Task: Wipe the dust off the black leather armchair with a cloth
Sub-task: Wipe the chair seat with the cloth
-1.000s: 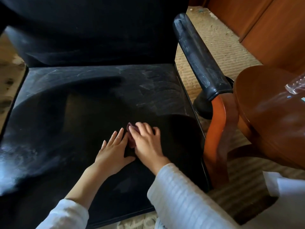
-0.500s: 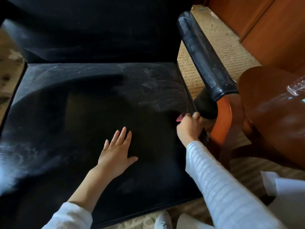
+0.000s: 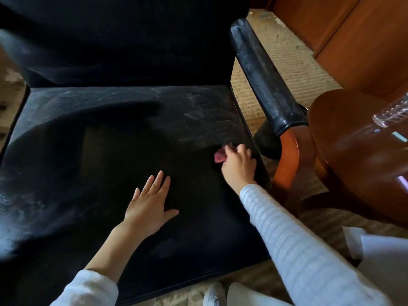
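The black leather armchair's seat [image 3: 92, 138] fills most of the view, with grey dust streaks at the back right and along the left side. Its dusty black armrest [image 3: 262, 78] runs along the right on an orange wooden support. My right hand [image 3: 239, 165] is closed on a small pink cloth [image 3: 219, 156] and presses it on the seat near the right edge. My left hand [image 3: 152, 203] lies flat on the seat's middle front, fingers spread, holding nothing.
A round brown wooden table [image 3: 362, 164] stands close on the right with a clear glass object [image 3: 390, 113] on it. Wooden cabinets [image 3: 344, 32] stand behind it. Beige woven carpet [image 3: 293, 69] covers the floor. My white shoe [image 3: 215, 294] shows below the seat's front edge.
My right hand slid the cloth from beside the left hand to the seat's right edge, then back a little to the left. My left hand stayed flat in place.
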A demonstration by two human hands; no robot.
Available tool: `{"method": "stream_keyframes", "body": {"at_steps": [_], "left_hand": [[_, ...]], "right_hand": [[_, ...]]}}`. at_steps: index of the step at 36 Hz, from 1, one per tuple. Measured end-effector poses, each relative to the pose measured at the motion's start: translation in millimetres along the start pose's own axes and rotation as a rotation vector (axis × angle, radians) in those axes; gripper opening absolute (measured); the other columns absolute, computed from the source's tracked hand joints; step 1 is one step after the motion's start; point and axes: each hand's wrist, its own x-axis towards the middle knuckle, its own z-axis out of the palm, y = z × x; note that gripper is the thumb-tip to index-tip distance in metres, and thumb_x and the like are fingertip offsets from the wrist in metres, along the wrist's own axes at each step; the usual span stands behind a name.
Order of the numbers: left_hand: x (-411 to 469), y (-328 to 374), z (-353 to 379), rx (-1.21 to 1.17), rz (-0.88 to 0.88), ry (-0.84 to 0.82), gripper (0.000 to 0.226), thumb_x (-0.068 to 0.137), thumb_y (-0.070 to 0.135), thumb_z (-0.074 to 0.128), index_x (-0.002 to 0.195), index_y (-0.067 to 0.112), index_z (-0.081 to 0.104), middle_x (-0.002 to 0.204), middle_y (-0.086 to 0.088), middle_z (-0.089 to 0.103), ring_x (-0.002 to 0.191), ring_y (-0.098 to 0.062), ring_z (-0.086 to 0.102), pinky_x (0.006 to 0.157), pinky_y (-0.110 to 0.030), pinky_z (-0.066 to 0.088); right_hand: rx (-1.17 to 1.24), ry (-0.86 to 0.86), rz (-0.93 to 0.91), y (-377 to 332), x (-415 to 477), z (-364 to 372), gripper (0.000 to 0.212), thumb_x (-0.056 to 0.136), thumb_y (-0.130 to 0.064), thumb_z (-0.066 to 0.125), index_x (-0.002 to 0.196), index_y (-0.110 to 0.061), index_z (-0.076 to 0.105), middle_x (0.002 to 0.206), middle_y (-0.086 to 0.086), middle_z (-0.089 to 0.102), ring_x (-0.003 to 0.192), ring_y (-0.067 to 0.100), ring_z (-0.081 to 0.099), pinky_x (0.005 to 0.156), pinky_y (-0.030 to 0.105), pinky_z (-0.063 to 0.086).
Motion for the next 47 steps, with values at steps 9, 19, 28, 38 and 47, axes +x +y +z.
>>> {"method": "stream_keyframes", "body": {"at_steps": [9,19,28,38,47], "left_hand": [[0.4,0.1,1.4,0.025,0.005,-0.004,0.087,0.094,0.053,0.045,0.15,0.022,-0.015,0.155,0.003,-0.026,0.144,-0.018,-0.019,0.118,-0.043,0.002],[0.2,2.0,0.2,0.024,0.0,-0.003,0.088,0.093,0.051,0.047,0.15,0.022,-0.013,0.156,0.002,-0.025,0.144,-0.019,-0.019,0.118,-0.044,0.003],[1.5,0.6,-11.5,-0.021,-0.009,-0.046,0.087,0.091,0.046,0.054,0.151,0.027,-0.006,0.158,0.005,-0.018,0.146,-0.016,-0.01,0.119,-0.043,0.011],[12.4,-5.7,-20.9,0.124,-0.08,0.068,0.1,0.086,0.057,0.055,0.151,0.02,-0.012,0.157,0.001,-0.021,0.146,-0.02,-0.016,0.12,-0.042,0.007],[22.4,-18.3,-20.6,0.068,-0.036,0.048,0.111,0.078,0.063,0.06,0.15,0.023,-0.014,0.157,0.003,-0.022,0.146,-0.019,-0.015,0.119,-0.044,0.005]], "right_hand": [[0.118,-0.088,0.438,31.7,23.6,-12.9,0.038,0.096,-0.025,0.043,0.132,-0.017,0.055,0.141,0.014,0.038,0.13,0.035,0.033,0.11,0.04,0.023],[-0.029,-0.157,-0.221,-42.6,-5.4,-6.3,0.048,0.09,-0.024,0.049,0.138,-0.022,0.045,0.133,0.01,0.04,0.118,0.037,0.038,0.094,0.045,0.033],[0.136,-0.336,-0.473,-61.8,-22.8,-4.4,0.057,0.09,-0.016,0.049,0.144,-0.032,0.039,0.129,0.005,0.04,0.12,0.029,0.036,0.1,0.044,0.031],[0.057,-0.094,0.398,30.6,32.2,-17.5,0.042,0.095,-0.022,0.044,0.135,-0.014,0.049,0.143,0.012,0.035,0.133,0.031,0.031,0.108,0.042,0.026],[-0.002,-0.062,0.02,-19.5,21.5,-0.2,0.044,0.093,-0.029,0.046,0.136,-0.02,0.047,0.134,0.011,0.04,0.121,0.036,0.035,0.096,0.046,0.03]]}}
